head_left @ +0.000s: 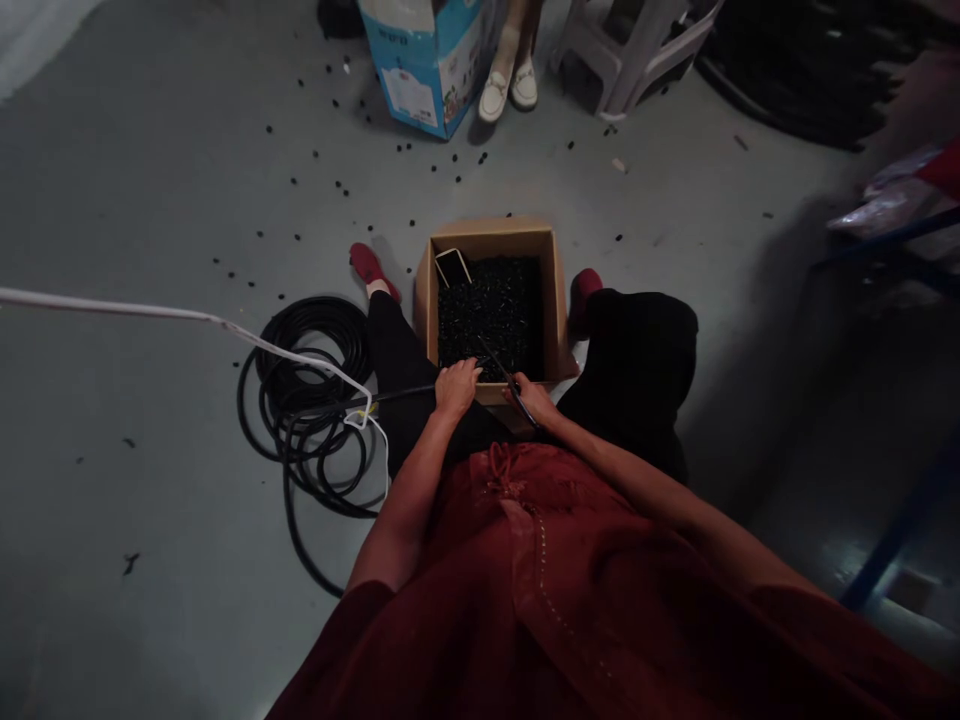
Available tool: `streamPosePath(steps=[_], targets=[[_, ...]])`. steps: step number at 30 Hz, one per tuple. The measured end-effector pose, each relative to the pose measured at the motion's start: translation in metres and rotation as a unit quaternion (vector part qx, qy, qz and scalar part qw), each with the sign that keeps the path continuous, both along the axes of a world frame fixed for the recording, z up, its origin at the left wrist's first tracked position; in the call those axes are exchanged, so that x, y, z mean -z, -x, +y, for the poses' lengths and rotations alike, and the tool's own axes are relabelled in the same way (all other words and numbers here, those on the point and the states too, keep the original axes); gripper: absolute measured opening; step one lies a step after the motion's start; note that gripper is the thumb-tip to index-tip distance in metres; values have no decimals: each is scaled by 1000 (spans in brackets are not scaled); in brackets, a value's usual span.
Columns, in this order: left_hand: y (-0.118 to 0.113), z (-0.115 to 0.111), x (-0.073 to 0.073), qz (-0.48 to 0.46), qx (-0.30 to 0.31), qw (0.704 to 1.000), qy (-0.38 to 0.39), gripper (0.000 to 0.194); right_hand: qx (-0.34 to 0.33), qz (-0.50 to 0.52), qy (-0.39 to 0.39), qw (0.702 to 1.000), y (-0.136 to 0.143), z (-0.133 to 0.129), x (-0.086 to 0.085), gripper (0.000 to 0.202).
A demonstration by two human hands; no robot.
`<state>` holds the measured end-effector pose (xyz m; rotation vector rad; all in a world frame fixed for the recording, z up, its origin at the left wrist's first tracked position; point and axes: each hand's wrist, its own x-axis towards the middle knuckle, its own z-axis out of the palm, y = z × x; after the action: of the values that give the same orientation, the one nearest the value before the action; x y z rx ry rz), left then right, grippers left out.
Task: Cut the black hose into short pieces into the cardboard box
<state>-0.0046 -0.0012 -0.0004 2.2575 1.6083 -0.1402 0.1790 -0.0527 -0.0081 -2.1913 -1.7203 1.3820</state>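
- Short black pieces (491, 300) are spread across the inside of the cardboard box (557, 310); a large batch is judged done. Depth of fill cannot be told.
- Several loops of black tube (409, 391) are seen in the coil on the floor, beside the left leg. That length is judged unworked, so work is rated part way; no exact share can be given.
- Tube is run from the coil side, across the left thigh, to the box's near edge, toward its left corner.
- Left hand (456, 388): fingers are curled closed round the tube at that edge. The tube's tip cannot be made out.
- Right hand (531, 400): fingers are closed on a slim dark tool (495, 358), angled over the near edge toward the pieces. Tool type and blade state, if any, cannot be told.
- A dark, pale-rimmed flat object (453, 268) is set in the box's far left corner, on the pieces.
- Stray black bits (338, 184) are scattered on the floor, mostly beyond the box's far edge and to its left.
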Motion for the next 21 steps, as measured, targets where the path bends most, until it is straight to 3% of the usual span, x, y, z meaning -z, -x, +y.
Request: streamPosePath(steps=[9, 21], targets=[[2, 2, -26, 7, -5, 1000, -10, 38, 1, 20, -25, 999, -1, 1, -19, 33], [9, 2, -99, -57, -19, 997, -57, 41, -5, 71, -85, 994, -11, 8, -87, 33]])
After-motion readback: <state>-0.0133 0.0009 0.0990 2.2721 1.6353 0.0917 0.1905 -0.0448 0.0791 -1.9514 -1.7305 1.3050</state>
